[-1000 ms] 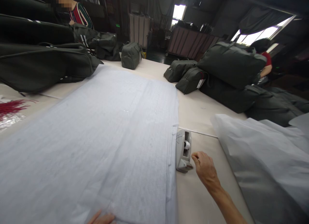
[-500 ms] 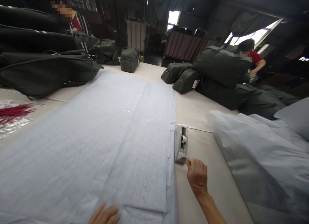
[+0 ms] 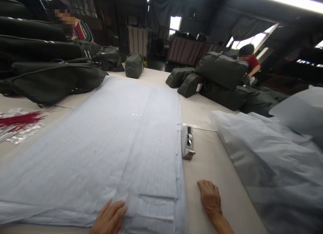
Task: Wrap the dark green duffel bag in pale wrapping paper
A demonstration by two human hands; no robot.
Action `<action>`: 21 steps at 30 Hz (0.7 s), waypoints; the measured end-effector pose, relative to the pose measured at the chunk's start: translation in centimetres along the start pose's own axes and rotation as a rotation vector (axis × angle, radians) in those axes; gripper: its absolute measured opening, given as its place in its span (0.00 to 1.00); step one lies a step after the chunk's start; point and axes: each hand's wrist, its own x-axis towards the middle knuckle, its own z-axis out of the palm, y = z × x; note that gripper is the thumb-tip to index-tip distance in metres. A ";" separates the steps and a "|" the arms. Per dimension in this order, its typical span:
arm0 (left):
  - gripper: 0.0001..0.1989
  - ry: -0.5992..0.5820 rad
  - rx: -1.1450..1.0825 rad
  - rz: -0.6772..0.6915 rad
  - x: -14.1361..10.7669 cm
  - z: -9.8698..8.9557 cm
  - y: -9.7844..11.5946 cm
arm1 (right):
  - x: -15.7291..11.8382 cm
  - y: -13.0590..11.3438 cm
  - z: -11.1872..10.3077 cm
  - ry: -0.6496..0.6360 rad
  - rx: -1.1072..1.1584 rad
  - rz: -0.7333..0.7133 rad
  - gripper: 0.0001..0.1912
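My left hand (image 3: 110, 216) lies on the near edge of a wide stack of thin, whitish translucent plastic sheets or bags (image 3: 121, 136), fingers stretched out. To the right of the stack, my right hand (image 3: 210, 198) is low over the pale table, fingers curled under and pressed together. Whatever its fingertips hold, perhaps a small bit of tape, is hidden. Beyond that hand a grey tape dispenser (image 3: 188, 145) stands against the stack's right edge, apart from the fingers.
Dark green bags are piled at left (image 3: 55, 79) and right (image 3: 217, 76). A filled translucent plastic bag (image 3: 272, 160) covers the right side. Red cords (image 3: 21, 119) lie at left. Two people, one in a striped top (image 3: 83, 30), one in red (image 3: 253, 62), stand beyond the bags.
My right hand has drawn back toward me from the tape dispenser, leaving a gap. My left hand stays on the plastic stack. The whole view has shifted slightly.
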 end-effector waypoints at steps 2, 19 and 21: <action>0.12 -0.077 -0.001 -0.005 -0.5 -0.6 0.2 | -3.9 1.5 -1.3 -0.053 -0.025 0.026 0.10; 0.11 -0.056 -0.125 0.078 1.5 -1.0 1.1 | -12.2 3.5 -5.3 -0.545 0.332 0.805 0.14; 0.11 -0.051 -0.116 0.070 1.2 -1.3 1.2 | -10.5 5.7 -5.3 -0.571 0.292 0.880 0.14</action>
